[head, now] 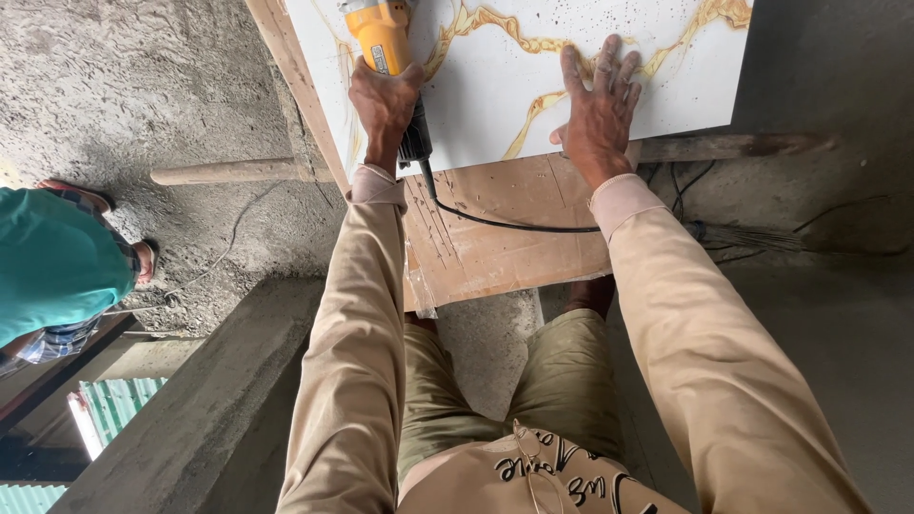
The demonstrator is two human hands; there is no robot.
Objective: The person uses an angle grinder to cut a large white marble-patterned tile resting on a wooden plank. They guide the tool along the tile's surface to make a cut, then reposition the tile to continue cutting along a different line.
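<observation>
Tile [519, 90] lies flat in front of me, white w/ gold-brown veins and dark specks, its near edge resting over a scored sheet of board [495, 228] that sits on wood battens. My left hand [384, 103] is wrapped tight round the body of a yellow power cutter [383, 38], which sits on the tile near its left edge; blade end runs out of the top of the view, so I can't tell where it meets the surface. My right hand [600, 109] is spread wide, palm down, fingers [609, 59] fanned out & pressing flat on the tile, well apart from the tool. Black cord [514, 225] trails from the cutter's rear across the board towards my right sleeve. Both arms in tan sleeves, knees in olive trousers just below the board. Rough concrete floor [143, 86] all round; wooden pole [228, 172] lies on it to the left. Another person in a teal shirt [52, 262] stands at the left edge, near a concrete ledge [190, 409].
</observation>
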